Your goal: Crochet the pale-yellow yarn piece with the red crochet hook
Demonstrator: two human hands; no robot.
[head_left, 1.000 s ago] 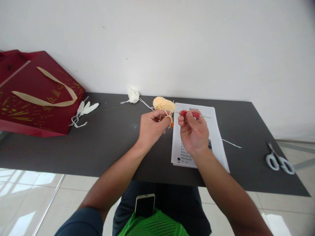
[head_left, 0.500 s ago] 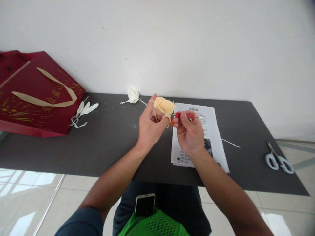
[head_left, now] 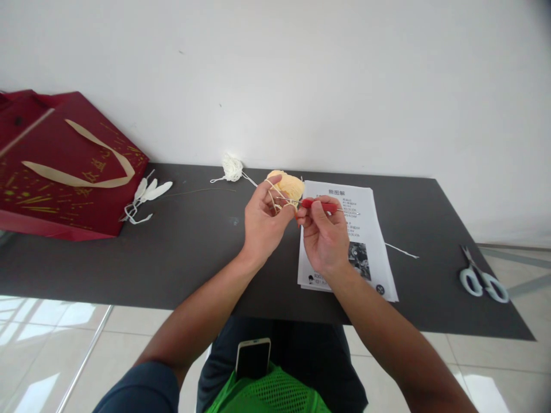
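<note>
My left hand (head_left: 262,221) is raised over the dark table (head_left: 193,246), fingers pinched on a small crochet piece with pale yellow yarn wound over the forefinger. My right hand (head_left: 325,232) is closed on a red-handled crochet hook (head_left: 321,204), whose metal tip points left into the yarn at my left fingers. A ball of pale yellow yarn (head_left: 290,184) lies on the table just behind both hands. The strand runs from it to my left hand.
A printed pattern sheet (head_left: 361,241) lies under my right hand. A white yarn tuft (head_left: 233,167) sits at the wall. A red gift bag (head_left: 64,166) and white feathers (head_left: 148,192) lie at left, scissors (head_left: 480,278) at right. A phone (head_left: 253,358) rests on my lap.
My right hand moved left with the hook, bringing its tip to my left fingers. My left forefinger lifted, stretching the yarn over it.
</note>
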